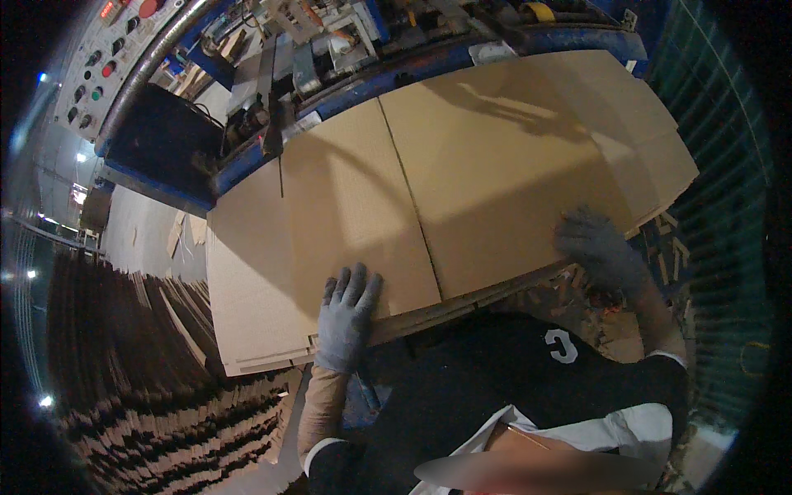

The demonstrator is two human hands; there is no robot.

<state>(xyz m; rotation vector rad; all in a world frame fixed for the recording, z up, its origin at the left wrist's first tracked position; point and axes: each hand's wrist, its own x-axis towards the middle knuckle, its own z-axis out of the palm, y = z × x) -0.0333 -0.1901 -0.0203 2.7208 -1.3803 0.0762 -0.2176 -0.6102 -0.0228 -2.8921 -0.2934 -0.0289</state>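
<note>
A wide brown cardboard sheet [495, 165], creased and slotted, lies in front of me with its far edge against a blue machine. Under its near edge, more sheet edges show as a thin stack [429, 316]. My left hand [346, 318], in a grey glove, rests on the near edge left of the middle, fingers stretched out over the board. Farther right, my right hand [601, 247], gloved too, lies on the near right part of the sheet with its fingers extended. Neither hand grips anything that I can see.
The blue machine [379, 78] with metal arms runs along the far side. A control panel [103, 70] with buttons stands at the upper left. Tall stacks of cardboard [165, 412] fill the lower left. Scraps [668, 256] litter the floor at right, beside a green mesh screen [726, 190].
</note>
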